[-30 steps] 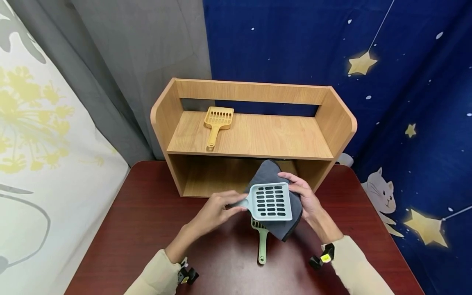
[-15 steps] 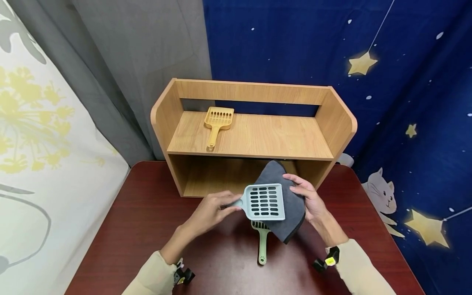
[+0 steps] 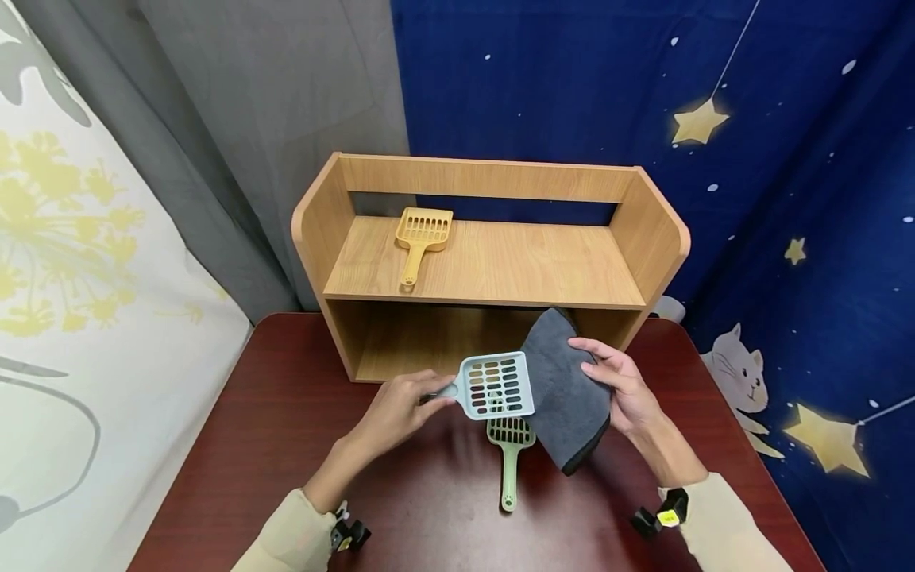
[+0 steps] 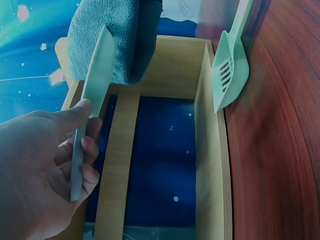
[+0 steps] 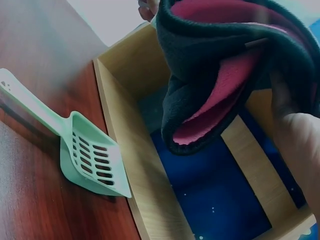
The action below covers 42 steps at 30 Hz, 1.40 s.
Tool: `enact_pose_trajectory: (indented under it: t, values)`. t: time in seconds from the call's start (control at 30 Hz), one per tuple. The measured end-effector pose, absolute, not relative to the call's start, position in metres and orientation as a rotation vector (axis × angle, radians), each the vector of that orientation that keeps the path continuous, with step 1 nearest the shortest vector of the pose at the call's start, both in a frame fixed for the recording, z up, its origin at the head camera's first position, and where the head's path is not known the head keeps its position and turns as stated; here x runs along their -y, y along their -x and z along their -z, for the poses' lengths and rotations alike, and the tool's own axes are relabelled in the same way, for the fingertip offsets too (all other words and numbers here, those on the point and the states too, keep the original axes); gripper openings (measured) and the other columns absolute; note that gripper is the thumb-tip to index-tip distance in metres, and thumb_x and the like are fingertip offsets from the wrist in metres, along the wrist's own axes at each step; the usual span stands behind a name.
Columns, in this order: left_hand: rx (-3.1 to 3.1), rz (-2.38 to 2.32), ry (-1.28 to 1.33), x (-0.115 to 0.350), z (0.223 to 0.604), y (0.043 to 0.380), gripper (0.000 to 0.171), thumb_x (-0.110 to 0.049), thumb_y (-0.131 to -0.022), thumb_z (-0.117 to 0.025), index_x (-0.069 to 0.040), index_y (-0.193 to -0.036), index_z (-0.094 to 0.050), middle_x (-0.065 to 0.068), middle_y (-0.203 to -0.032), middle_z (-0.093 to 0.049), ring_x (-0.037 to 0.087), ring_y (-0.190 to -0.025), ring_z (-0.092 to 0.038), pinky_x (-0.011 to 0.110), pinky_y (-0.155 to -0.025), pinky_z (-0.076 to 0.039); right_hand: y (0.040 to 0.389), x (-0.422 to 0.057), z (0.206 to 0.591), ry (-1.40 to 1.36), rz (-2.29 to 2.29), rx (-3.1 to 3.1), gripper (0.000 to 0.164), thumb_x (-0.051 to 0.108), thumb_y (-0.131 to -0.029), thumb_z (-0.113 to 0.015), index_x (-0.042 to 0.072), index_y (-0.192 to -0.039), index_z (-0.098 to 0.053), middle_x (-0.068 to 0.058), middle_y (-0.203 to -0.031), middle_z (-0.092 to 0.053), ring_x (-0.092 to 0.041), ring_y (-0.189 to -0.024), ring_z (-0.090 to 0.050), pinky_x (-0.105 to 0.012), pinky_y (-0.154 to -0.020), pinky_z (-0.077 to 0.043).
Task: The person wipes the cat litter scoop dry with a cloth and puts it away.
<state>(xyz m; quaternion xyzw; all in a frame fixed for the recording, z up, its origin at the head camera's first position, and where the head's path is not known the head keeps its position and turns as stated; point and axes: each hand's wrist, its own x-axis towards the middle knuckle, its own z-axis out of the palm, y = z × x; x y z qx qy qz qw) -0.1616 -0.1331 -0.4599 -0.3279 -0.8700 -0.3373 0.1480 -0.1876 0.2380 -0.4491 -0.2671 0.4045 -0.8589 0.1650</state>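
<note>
My left hand (image 3: 395, 417) pinches the handle of a light blue slotted litter scoop (image 3: 496, 387), held up in front of the shelf. In the left wrist view the scoop (image 4: 99, 75) shows edge-on, thumb on one side and fingers on the other. My right hand (image 3: 623, 387) grips a folded dark grey cloth (image 3: 568, 389), whose upper left side meets the scoop's front edge in the head view. Pink lining shows inside the cloth (image 5: 187, 65) in the right wrist view. Below them on the table lies a green litter scoop (image 3: 510, 461), handle toward me.
A two-tier wooden shelf (image 3: 493, 262) stands at the back of the dark red table (image 3: 286, 445). On its upper board, at the left, lies a yellow litter scoop (image 3: 422, 238). Grey and blue star-patterned curtains (image 3: 557, 79) hang behind.
The cloth has moved right with my right hand, sliding off from behind the blue scoop. The blue scoop has shifted left, and more of the green scoop shows.
</note>
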Motion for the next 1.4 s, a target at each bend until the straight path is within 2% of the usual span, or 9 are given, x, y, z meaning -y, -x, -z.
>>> enact_pose_trajectory:
  t: [0.27, 0.53, 0.73, 0.83, 0.97, 1.13, 1.27, 1.4]
  values:
    - [2.515, 0.898, 0.835, 0.136, 0.462, 0.162, 0.034, -0.015, -0.091, -0.085, -0.004, -0.122, -0.079, -0.002, -0.094, -0.076, 0.007, -0.070, -0.055, 0.029, -0.064, -0.050, 0.179, -0.239, 0.444, 0.663, 2.470, -1.509, 0.044, -0.014, -0.104, -0.045, 0.004, -0.136, -0.069, -0.004, -0.133, -0.065, -0.016, -0.116, -0.067, -0.028, -0.089, -0.059]
    - [2.573, 0.914, 0.694, 0.135, 0.461, 0.162, 0.033, -0.015, -0.091, -0.084, -0.001, -0.120, -0.079, 0.006, -0.097, -0.077, 0.015, -0.077, -0.066, 0.038, -0.068, -0.056, 0.165, -0.221, 0.449, 0.570, 2.395, -1.971, 0.036, -0.014, -0.097, -0.063, -0.010, -0.133, -0.066, -0.005, -0.124, -0.073, -0.014, -0.110, -0.069, -0.028, -0.087, -0.060]
    - [2.595, 0.989, 0.584, 0.128, 0.459, 0.163, 0.030, -0.015, -0.093, -0.083, 0.000, -0.119, -0.079, 0.011, -0.102, -0.078, 0.018, -0.084, -0.071, 0.040, -0.071, -0.058, 0.161, -0.198, 0.456, 0.699, 2.314, -2.250, 0.038, -0.016, -0.090, -0.072, -0.016, -0.128, -0.066, -0.004, -0.118, -0.072, -0.010, -0.103, -0.069, -0.023, -0.086, -0.058]
    - [2.590, 1.011, 0.552, 0.123, 0.460, 0.162, 0.030, -0.015, -0.092, -0.083, 0.000, -0.118, -0.079, 0.011, -0.104, -0.079, 0.018, -0.082, -0.071, 0.039, -0.070, -0.058, 0.161, -0.184, 0.461, 0.768, 2.287, -2.331, 0.038, -0.017, -0.087, -0.075, -0.015, -0.124, -0.069, -0.005, -0.115, -0.071, -0.009, -0.096, -0.070, -0.021, -0.081, -0.058]
    - [2.591, 1.001, 0.519, 0.115, 0.463, 0.160, 0.031, -0.016, -0.092, -0.083, 0.000, -0.118, -0.079, 0.011, -0.104, -0.078, 0.018, -0.080, -0.070, 0.039, -0.068, -0.056, 0.160, -0.162, 0.473, 0.847, 2.308, -2.341, 0.037, -0.021, -0.084, -0.075, -0.015, -0.120, -0.071, -0.014, -0.110, -0.069, -0.008, -0.090, -0.069, -0.023, -0.075, -0.060]
    - [2.581, 1.038, 0.465, 0.106, 0.464, 0.159, 0.030, -0.015, -0.093, -0.082, 0.001, -0.118, -0.079, 0.012, -0.102, -0.078, 0.022, -0.082, -0.073, 0.041, -0.070, -0.058, 0.152, -0.136, 0.483, 0.938, 2.295, -2.305, 0.034, -0.021, -0.084, -0.076, -0.013, -0.117, -0.073, -0.025, -0.106, -0.067, -0.007, -0.091, -0.067, -0.020, -0.074, -0.059]
    - [2.586, 1.065, 0.425, 0.101, 0.461, 0.158, 0.029, -0.014, -0.094, -0.081, 0.001, -0.119, -0.078, 0.014, -0.104, -0.078, 0.022, -0.083, -0.072, 0.041, -0.070, -0.057, 0.144, -0.119, 0.488, 1.009, 2.178, -2.374, 0.031, -0.013, -0.087, -0.079, -0.005, -0.117, -0.077, -0.019, -0.105, -0.072, -0.006, -0.094, -0.065, -0.017, -0.073, -0.057]
    - [2.597, 1.057, 0.405, 0.099, 0.461, 0.156, 0.031, -0.016, -0.095, -0.080, 0.001, -0.121, -0.077, 0.014, -0.106, -0.078, 0.020, -0.081, -0.070, 0.038, -0.068, -0.056, 0.143, -0.113, 0.491, 1.055, 2.130, -2.462, 0.029, -0.010, -0.087, -0.080, -0.002, -0.115, -0.078, -0.016, -0.104, -0.073, -0.006, -0.091, -0.064, -0.016, -0.070, -0.055]
